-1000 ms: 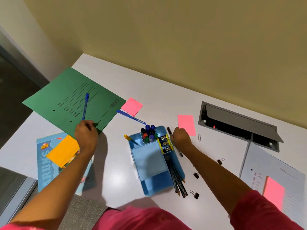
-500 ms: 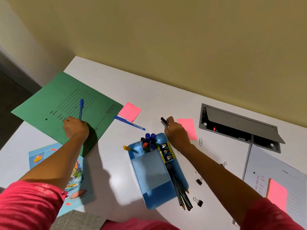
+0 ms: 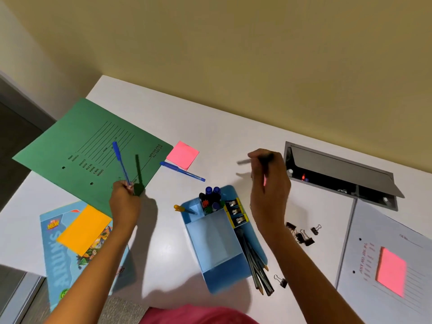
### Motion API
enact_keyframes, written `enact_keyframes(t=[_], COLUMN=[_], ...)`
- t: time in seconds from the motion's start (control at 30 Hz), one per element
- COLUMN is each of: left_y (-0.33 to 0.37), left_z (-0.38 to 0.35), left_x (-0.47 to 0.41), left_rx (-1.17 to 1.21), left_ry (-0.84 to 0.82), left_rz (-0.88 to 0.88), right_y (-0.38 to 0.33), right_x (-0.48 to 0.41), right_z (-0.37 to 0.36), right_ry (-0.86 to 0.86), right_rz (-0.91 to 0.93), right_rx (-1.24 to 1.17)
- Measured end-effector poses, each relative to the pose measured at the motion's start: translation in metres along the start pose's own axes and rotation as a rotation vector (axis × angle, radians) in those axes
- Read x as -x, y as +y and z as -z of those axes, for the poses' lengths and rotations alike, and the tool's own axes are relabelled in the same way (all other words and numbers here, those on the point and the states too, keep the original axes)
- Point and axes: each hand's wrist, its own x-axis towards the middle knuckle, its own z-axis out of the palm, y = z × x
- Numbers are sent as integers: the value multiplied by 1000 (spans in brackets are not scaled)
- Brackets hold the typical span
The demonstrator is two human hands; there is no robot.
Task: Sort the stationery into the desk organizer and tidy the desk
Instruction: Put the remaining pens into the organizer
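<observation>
Far left of the desk organizer (image 3: 210,242): left hand (image 3: 125,202) curled round a blue pen (image 3: 120,162), over the green folder (image 3: 88,155). Just right of the organizer: right hand (image 3: 268,190) pinching a dark pen (image 3: 266,157), blurred, lifted off the desk (image 3: 233,136). Likely risks: knocking the upright markers (image 3: 211,197) through a hurried two-handed drop; brushing the binder clips (image 3: 301,235) right of the organizer. Open desk between folder and organizer; desk edge close behind the organizer's near end.
</observation>
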Motion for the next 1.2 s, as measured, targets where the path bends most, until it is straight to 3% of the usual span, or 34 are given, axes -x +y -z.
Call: enact_keyframes(t=[0.07,0.17,0.27,0.4,0.7,0.83,0.93,1.0,1.13,1.2], left_y=[-3,-6,-6,-7,-7,-5,-5,-4,1,5], left_z=[0,2,6,12,20,20,19,19,19,17], left_x=[20,39,49,58,83,97,106,112,126,135], left_rx=[52,95,109,115,147,132,115,126,148,148], left_ry=[0,27,44,43,61,83,85,71,0,-44], left_rz=[-72,-111,-108,-137,-190,-257,-325,-397,-598,-671], right_y=[-28,-49,-42,-22,6,16,12,4,-28,-43], right_x=[15,46,68,78,90,94,90,87,80,80], right_z=[7,5,-8,-25,-46,-51,-47,-42,-22,-18], right_ry=[-23,-167,-358,-551,-730,-705,-640,-584,-443,-401], right_rz=[5,93,145,32,258,369,394,391,148,147], right_rx=[-109,-78,60,298,591,756,735,600,231,97])
